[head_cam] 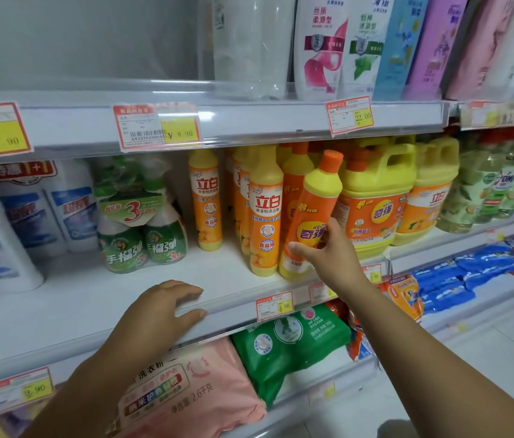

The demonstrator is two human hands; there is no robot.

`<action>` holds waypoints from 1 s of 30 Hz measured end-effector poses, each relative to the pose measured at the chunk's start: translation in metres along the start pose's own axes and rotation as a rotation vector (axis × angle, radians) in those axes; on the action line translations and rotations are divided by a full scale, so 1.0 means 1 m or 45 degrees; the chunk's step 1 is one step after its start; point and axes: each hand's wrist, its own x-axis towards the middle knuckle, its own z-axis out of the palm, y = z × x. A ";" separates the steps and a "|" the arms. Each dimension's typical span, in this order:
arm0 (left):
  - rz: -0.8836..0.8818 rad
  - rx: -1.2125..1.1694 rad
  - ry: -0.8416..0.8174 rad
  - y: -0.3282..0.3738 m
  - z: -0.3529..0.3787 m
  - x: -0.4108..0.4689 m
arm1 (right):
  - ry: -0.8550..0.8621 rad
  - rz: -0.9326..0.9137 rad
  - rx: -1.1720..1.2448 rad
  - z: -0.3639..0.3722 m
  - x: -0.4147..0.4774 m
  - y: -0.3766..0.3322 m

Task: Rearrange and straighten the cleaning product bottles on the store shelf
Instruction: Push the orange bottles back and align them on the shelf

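Note:
My right hand (328, 251) grips an orange-and-yellow dish soap bottle (314, 210) with an orange cap, tilted to the right at the front of the middle shelf (91, 298). Just left of it stand upright yellow-capped bottles (265, 213), and one more (206, 200) stands apart further left. Behind them are several more orange bottles. My left hand (161, 308) rests on the shelf's front edge, fingers curved over the rail, holding nothing.
Two green spray bottles in a bundle (142, 222) and white-blue bottles (53, 207) stand at the left. Large yellow jugs (378, 197) stand at the right. Shampoo bottles (322, 45) fill the shelf above; detergent bags (284, 346) lie on the shelf below.

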 end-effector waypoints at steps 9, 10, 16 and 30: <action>-0.001 -0.003 -0.003 -0.004 -0.002 -0.004 | 0.020 0.002 -0.151 0.005 0.012 -0.001; -0.003 0.000 -0.001 -0.004 -0.002 -0.004 | 0.024 0.006 -0.159 0.005 0.013 -0.001; -0.013 0.011 0.007 -0.009 -0.002 -0.005 | -0.010 0.039 -0.131 0.001 0.016 -0.004; -0.029 -0.017 0.011 -0.011 -0.006 -0.009 | -0.074 0.111 -0.036 0.000 0.013 -0.002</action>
